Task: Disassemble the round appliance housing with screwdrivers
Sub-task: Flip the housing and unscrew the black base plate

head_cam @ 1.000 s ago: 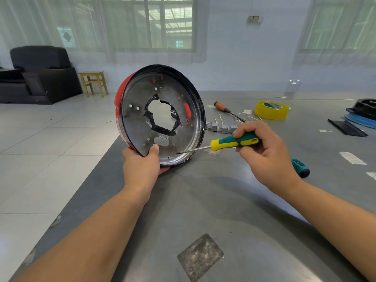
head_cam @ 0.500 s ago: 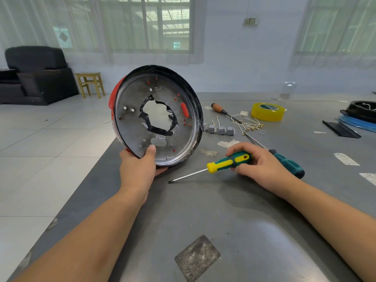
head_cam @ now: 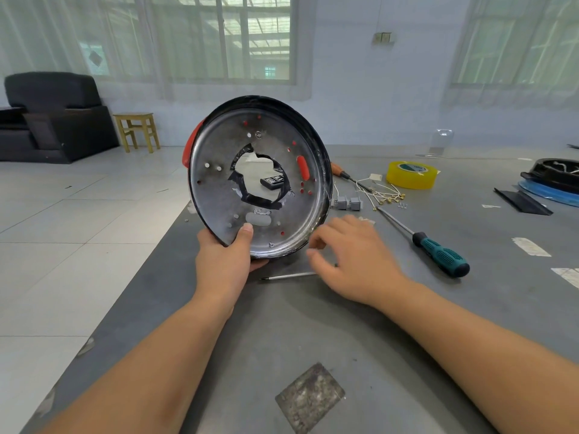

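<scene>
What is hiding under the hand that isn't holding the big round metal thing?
A thin metal screwdriver shaft pokes out from under the right hand on the grey table. The hand covers the handle, so its colour is hidden.

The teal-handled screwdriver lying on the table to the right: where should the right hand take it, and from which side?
Grip the teal-handled screwdriver by its ribbed handle, coming down from above, since it lies flat on the table with bare surface all round. The handle is the thick end pointing toward the near right; the thin shaft runs away toward the small gold terminals. The right hand, open beside it, looks well placed.
</scene>
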